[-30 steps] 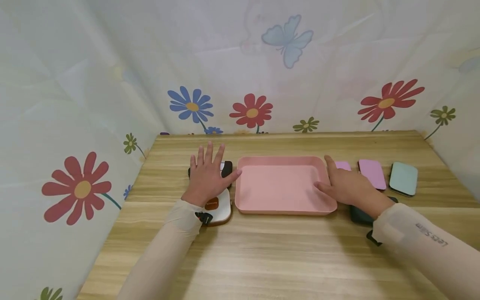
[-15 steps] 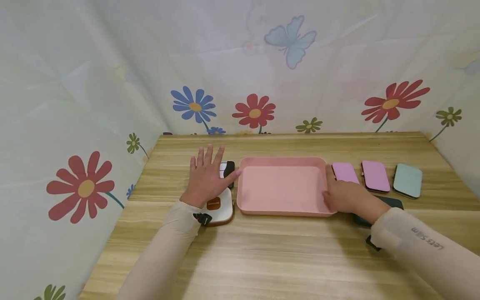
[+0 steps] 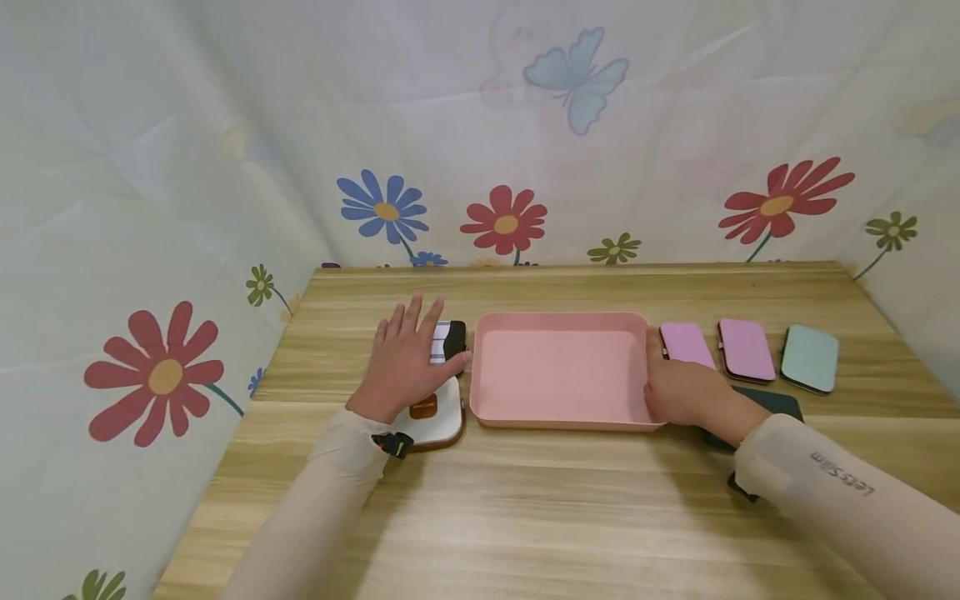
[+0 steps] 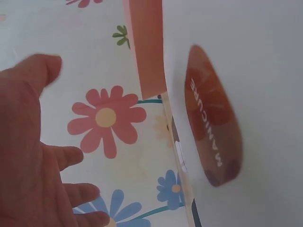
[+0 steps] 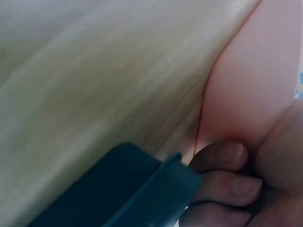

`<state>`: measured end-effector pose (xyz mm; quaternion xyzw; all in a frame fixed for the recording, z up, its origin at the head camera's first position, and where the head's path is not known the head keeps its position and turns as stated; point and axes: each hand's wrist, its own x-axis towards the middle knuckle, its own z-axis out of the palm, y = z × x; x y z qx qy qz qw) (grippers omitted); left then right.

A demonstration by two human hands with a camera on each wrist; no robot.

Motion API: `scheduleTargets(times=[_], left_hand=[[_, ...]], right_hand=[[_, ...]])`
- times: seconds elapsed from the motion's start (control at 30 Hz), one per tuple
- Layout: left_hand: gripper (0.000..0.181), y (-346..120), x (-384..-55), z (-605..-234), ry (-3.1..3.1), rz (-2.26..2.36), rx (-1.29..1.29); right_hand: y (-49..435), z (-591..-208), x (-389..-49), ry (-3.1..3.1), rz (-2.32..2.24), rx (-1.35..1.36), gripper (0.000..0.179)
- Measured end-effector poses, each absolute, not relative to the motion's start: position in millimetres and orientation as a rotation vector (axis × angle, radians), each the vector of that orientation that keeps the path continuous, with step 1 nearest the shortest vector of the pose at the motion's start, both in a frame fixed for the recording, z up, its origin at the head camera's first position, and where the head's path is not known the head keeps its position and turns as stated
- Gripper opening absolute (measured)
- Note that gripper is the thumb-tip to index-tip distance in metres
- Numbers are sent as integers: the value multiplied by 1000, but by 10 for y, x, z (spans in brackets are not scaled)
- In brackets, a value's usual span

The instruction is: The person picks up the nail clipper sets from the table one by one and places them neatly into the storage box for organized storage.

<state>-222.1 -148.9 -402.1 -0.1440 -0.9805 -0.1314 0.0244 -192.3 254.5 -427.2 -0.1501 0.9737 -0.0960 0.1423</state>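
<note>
My left hand [image 3: 401,367], fingers straight and thumb out to the side, is over a white manicure case [image 3: 442,421] and a black-and-white case [image 3: 450,337]. The left wrist view shows the white case's brown label [image 4: 213,118] reading "MANICURE", with nothing in the fingers. To the right, a shallow pink tray [image 3: 562,421] lies on the table. My right hand [image 3: 686,392] grips its right wall, fingers [image 5: 227,187] curled at the outside of the wall in the right wrist view; in the head view the hand hides part of that wall.
Right of the tray lie two pink cases [image 3: 686,343], [image 3: 746,350] and a mint case [image 3: 810,358]. A dark green case [image 3: 776,404] sits partly under my right forearm. A flower-printed sheet [image 3: 450,125] stands behind the wooden table [image 3: 525,517].
My right hand has gone from extended fingers over the tray's right rim to a grip on that wall. My left hand has shifted slightly left and toward me. The tray has barely moved.
</note>
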Motion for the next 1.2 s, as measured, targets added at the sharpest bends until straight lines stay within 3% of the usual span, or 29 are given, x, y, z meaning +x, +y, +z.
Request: scheduleTargets(times=[0.63, 0.97, 1.2], left_hand=[[73, -1810, -1948, -4036, -2963, -580, -634], [101, -1975, -1826, -4210, -3071, -452, -758], [109, -1987, -1824, -4236, -3109, -425, -816]], right_hand=[[2516, -4274, -1945, 2785, -261, -390, 84], [2512, -4346, -1918, 2797, -263, -377, 83], [2510, -4292, -1919, 2794, -266, -359, 82]])
